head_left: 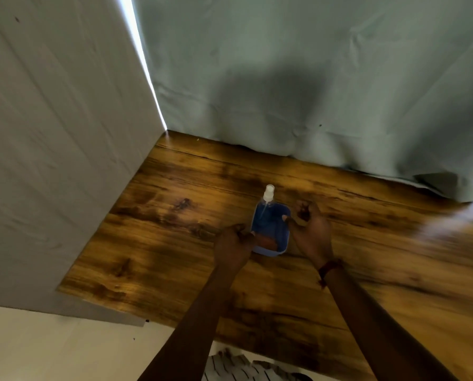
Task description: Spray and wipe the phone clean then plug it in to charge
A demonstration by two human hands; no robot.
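Left hand (pixel 234 247) fingers curled on blue tray (pixel 283 243) | right hand (pixel 311 229) fingers loosely open | contents blurred

From my feed I see two bare forearms reaching up from the bottom edge, no sleeves on either one as far as the view runs. The left hand (pixel 234 247) wears nothing that I can make out: no ring, no band. The right hand (pixel 312 232) is bare too, but just below it sits a dark reddish-brown band (pixel 329 268) around the wrist, snug, with a small end or tassel hanging off its lower edge. Motion blur softens the fingers, so I cannot tell any finer detail on them.
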